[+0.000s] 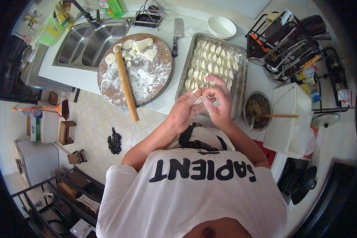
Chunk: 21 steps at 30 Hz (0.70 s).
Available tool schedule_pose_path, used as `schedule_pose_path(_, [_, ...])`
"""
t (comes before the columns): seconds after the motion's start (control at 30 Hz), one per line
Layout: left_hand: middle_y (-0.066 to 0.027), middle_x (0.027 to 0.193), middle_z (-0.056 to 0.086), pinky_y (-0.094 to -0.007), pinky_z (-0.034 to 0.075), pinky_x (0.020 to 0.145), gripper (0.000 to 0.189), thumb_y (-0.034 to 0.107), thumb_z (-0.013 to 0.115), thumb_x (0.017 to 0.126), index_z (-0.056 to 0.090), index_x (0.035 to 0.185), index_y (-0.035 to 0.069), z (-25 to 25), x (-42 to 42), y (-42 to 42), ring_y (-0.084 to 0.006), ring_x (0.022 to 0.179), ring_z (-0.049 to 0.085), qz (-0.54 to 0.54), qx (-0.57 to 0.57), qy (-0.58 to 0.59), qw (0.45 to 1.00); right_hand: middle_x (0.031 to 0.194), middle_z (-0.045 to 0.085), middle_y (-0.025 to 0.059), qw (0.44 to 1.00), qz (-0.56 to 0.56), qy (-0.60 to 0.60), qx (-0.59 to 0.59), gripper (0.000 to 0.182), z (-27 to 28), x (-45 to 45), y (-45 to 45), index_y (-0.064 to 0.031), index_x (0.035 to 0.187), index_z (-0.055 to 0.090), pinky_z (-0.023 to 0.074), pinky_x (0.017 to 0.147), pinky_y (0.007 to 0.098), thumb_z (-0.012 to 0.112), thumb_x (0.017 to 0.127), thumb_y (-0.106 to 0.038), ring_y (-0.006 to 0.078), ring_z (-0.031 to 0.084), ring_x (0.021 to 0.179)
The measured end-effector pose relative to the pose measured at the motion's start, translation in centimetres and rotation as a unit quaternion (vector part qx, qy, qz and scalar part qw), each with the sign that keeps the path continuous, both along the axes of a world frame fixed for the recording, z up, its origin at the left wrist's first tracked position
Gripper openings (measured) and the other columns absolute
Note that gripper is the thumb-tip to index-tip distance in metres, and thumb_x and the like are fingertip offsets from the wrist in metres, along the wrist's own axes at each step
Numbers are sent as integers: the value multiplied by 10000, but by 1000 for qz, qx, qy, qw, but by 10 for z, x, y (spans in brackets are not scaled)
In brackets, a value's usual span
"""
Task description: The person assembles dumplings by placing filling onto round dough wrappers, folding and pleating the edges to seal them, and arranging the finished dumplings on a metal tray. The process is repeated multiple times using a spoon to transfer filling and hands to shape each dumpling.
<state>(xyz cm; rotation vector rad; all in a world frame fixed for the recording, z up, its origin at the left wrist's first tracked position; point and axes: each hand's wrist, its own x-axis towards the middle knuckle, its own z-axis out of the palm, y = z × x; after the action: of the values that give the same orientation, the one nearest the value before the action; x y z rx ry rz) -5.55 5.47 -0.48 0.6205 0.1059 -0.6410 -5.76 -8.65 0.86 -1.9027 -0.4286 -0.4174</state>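
Note:
Between my two hands is a dumpling (pixel 197 95) of pale dough, partly hidden by the fingers. My left hand (pixel 183 108) grips it from the left, thumb along the dough. The thumb and fingertips of my right hand (pixel 218 102) pinch its edge from the other side; flour whitens these fingers. Both hands are above the near part of a metal tray (pixel 241 74), where folded dumplings (pixel 215 61) lie in several rows. Left of the tray, a floured round wooden board (pixel 154 78) carries a rolling pin (pixel 125 81), dough wrappers (pixel 150 54) and small dough pieces.
A cleaver (pixel 178 28) lies between board and tray, near a white bowl (pixel 222 27). Right of the tray, a metal bowl of filling (pixel 253 107) has chopsticks (pixel 279 116) sticking out over its rim. The double sink (pixel 102 40) is at the left; a utensil rack (pixel 285 44) stands back right.

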Motion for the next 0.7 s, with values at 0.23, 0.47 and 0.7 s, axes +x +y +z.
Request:
schedule_pose_path(0.23, [-36, 1013, 587, -240, 462, 645, 308, 259, 465, 941, 521, 1153, 43, -2, -4, 6, -136, 869, 583, -8, 3, 48, 999, 1167, 505, 173, 998, -25, -42, -41, 96, -2, 1, 0, -20, 844, 545, 412, 899, 393, 594, 766, -44, 312, 456, 1150])
schedule_pose_path(0.47, [-24, 961, 578, -174, 413, 574, 340, 241, 477, 932, 506, 1176, 7, 10, -8, 7, -110, 802, 549, -6, 74, 7, 997, 1164, 509, 170, 1000, -24, 18, 9, 113, -3, -3, 3, -19, 860, 550, 345, 954, 390, 586, 759, -54, 301, 466, 1124])
schedule_pose_path(0.7, [-10, 1006, 562, -166, 344, 548, 339, 169, 507, 911, 492, 1217, 26, 22, -13, 13, -78, 751, 511, 14, 135, -89, 987, 1153, 516, 152, 992, -30, 47, 115, 197, 0, -19, -8, -28, 920, 541, 333, 970, 374, 607, 736, -49, 272, 473, 1114])
